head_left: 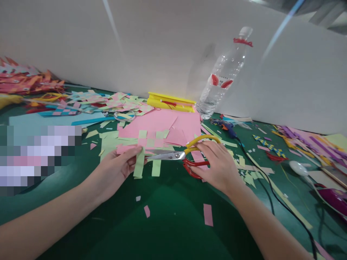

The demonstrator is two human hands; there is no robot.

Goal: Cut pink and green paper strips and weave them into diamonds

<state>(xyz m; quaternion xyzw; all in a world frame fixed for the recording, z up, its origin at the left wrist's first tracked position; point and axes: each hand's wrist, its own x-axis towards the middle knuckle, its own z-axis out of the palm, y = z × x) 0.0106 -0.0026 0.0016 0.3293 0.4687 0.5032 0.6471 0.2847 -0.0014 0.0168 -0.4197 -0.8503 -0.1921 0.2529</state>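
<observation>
At centre frame on the table (173,224), your left hand (119,168) pinches the woven paper mat (158,133), light, limp and easily torn, so hold it near the blades, while your right hand (217,164) fingers grip the scissors (176,155) handles.

This looks like a paper-craft workshop, at a bench used for handwork. The green table (173,231) is littered with pink and pale green offcuts (208,214), and a half-woven sheet (151,139) of paper strips lies at its middle beside scissors (173,155). A glue gun (226,126) trails its black cord (271,195) across the top. Woven pieces (81,103) and orange-red paper work (27,81) pile up on the left, loose coloured strips (311,142) on the right. A plain white board (162,47) closes off the back.
</observation>
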